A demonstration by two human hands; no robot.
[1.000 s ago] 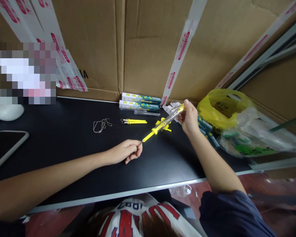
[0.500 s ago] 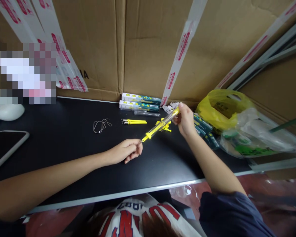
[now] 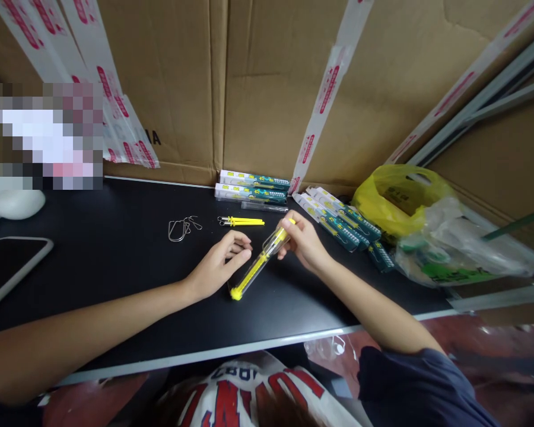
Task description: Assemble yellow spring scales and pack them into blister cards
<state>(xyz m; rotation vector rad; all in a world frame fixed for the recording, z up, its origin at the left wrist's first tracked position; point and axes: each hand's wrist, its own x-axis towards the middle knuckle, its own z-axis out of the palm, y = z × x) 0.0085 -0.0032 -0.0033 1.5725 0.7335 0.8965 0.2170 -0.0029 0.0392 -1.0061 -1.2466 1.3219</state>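
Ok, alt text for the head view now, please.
The right hand holds a yellow-ended clear tube over a black table, the left hand half-open beside it. Farther back lie yellow rods, bent wires and printed boxes.

Tube (image 3: 254,270): clear, smooth, glossy plastic; end caps and inner rod of yellow plastic. Second tube (image 3: 264,207): clear plastic, shiny. Sticks (image 3: 248,222): yellow plastic, with bright metal ends. Hooks (image 3: 186,227): bare metal wire, smooth, silvery. Boxes (image 3: 251,193): printed thin card, smooth. Desk (image 3: 129,267): black, smooth, low sheen; edge strip pale and shinier. Wall panels (image 3: 267,107): brown cardboard, matt, creased. Tape (image 3: 309,145): whitish plastic film, glossy, red print. Yellow bag (image 3: 380,193): thin plastic, wrinkled, translucent. Clear bag (image 3: 460,246): crinkled plastic, glossy. Phone (image 3: 9,267): dark, glassy front, pale smooth rim. Shirt (image 3: 258,394): printed cloth, soft folds. Sleeve (image 3: 409,382): dark cloth, matt.
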